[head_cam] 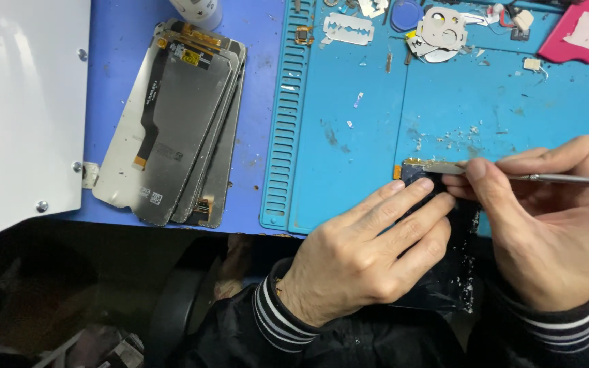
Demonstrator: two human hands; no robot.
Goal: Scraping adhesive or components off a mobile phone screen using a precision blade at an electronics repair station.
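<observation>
My left hand [369,255] lies flat on a dark phone screen panel [459,269] at the front edge of the blue work mat [349,136], fingers pressing its top end. My right hand [543,225] grips a thin metal scraping tool [567,179] like a pen; its flat blade tip [438,165] rests on the panel's upper edge beside a small gold connector [409,163]. Most of the panel is hidden under both hands. White flakes lie on the panel and on the mat above it.
A fanned stack of grey screen backs [178,129] with flex cables lies left of the mat. A white panel [22,109] covers the far left. A razor blade [348,28], metal shields [441,31], a pink pad [581,31] and small parts sit along the far edge.
</observation>
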